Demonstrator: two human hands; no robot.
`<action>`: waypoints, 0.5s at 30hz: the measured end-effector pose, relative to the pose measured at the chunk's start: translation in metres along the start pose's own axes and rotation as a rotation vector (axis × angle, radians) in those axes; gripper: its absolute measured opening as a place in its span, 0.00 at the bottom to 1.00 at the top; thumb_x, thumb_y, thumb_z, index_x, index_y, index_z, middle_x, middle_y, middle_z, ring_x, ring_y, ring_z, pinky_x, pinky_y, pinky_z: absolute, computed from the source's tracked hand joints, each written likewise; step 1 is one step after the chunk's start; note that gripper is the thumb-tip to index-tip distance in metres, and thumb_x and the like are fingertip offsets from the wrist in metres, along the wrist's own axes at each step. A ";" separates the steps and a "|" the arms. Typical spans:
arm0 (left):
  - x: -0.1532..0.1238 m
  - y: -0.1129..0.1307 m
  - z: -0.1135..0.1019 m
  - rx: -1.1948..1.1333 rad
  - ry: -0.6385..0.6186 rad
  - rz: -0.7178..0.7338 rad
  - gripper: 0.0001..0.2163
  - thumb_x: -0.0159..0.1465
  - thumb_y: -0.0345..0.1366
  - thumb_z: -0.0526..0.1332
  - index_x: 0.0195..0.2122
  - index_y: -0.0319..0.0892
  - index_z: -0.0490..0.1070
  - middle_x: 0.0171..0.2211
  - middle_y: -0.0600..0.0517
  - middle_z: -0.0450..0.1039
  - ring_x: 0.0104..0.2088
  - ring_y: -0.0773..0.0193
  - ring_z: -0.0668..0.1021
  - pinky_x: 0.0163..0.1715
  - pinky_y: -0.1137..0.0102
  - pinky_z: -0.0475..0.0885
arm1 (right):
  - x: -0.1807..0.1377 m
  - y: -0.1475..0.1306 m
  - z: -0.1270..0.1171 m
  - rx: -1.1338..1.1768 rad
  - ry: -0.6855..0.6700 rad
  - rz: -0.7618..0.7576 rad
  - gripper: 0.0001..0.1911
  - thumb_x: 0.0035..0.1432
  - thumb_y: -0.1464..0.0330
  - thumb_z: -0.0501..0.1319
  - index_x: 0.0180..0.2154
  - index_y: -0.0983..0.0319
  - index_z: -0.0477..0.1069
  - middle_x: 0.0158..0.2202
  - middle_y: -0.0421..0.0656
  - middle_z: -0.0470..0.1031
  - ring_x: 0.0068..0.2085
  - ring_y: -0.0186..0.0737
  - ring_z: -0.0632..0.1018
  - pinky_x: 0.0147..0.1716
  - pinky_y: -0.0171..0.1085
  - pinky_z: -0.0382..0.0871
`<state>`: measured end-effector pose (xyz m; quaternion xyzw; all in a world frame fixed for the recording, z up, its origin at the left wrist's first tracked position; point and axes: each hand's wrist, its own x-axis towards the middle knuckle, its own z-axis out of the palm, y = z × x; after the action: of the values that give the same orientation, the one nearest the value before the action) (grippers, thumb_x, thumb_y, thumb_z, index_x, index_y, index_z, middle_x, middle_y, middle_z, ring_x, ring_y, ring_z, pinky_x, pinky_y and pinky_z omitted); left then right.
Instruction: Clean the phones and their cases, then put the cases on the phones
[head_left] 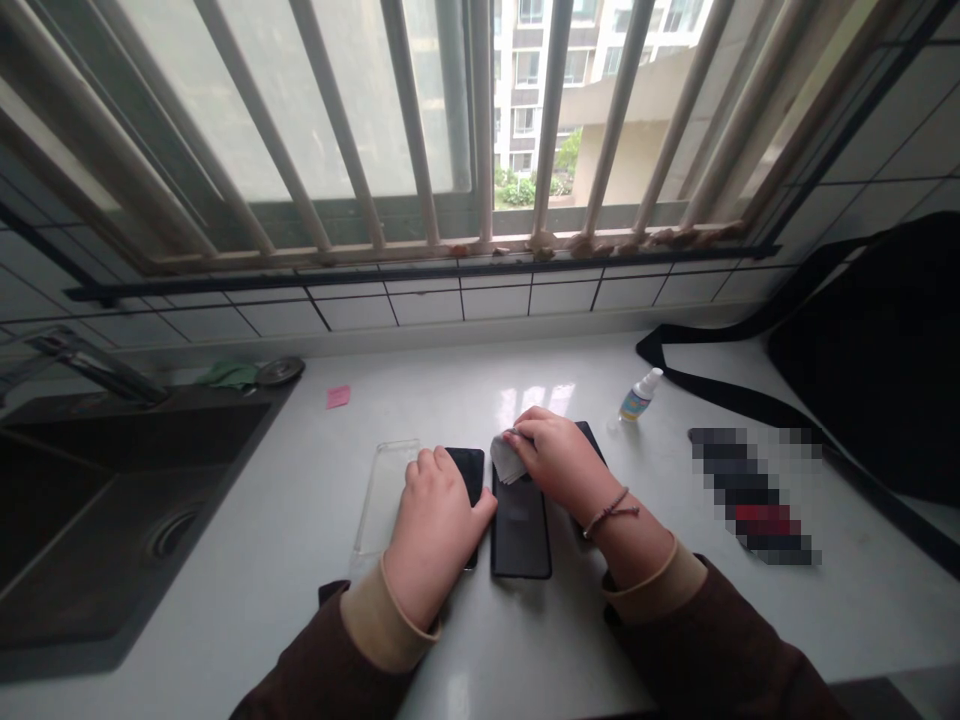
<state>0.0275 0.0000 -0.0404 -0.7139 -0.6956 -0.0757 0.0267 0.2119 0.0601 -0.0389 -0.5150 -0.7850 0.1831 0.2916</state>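
Note:
A dark smartphone [520,535] lies flat on the counter between my hands. My right hand [559,455] pinches a folded light grey cloth [508,460] against its upper end. My left hand [439,505] lies over a second dark phone [469,466], covering much of it. Its fingers are bent and the thumb is spread away, with the tip at the left edge of the middle phone. Left of that hand is a clear phone case [381,495], partly covered. Another dark, flat object [591,436] shows from under my right hand and wrist, mostly hidden.
A small spray bottle [639,396] stands to the right on the white counter [247,600]. At left are a pink note [338,397] and a dark sink [67,540] with a faucet [105,370]. A black bag [877,350] with a strap lies right, near a pixelated item [757,495].

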 end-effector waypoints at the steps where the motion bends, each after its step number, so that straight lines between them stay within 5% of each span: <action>1: 0.000 0.000 0.000 -0.002 -0.005 -0.001 0.19 0.67 0.43 0.65 0.50 0.31 0.73 0.45 0.36 0.74 0.49 0.42 0.77 0.53 0.55 0.73 | 0.000 0.000 0.000 0.028 0.018 0.001 0.16 0.74 0.70 0.62 0.31 0.61 0.81 0.41 0.46 0.81 0.41 0.40 0.81 0.45 0.38 0.73; 15: 0.000 0.001 -0.006 -0.015 -0.094 -0.043 0.20 0.70 0.44 0.64 0.51 0.30 0.74 0.47 0.35 0.73 0.50 0.41 0.79 0.53 0.55 0.73 | 0.002 0.003 -0.012 0.128 0.218 0.016 0.13 0.74 0.68 0.61 0.37 0.61 0.83 0.44 0.47 0.83 0.44 0.44 0.82 0.46 0.41 0.73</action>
<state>0.0283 -0.0011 -0.0348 -0.7018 -0.7106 -0.0481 -0.0130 0.2212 0.0630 -0.0307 -0.5186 -0.7312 0.1779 0.4059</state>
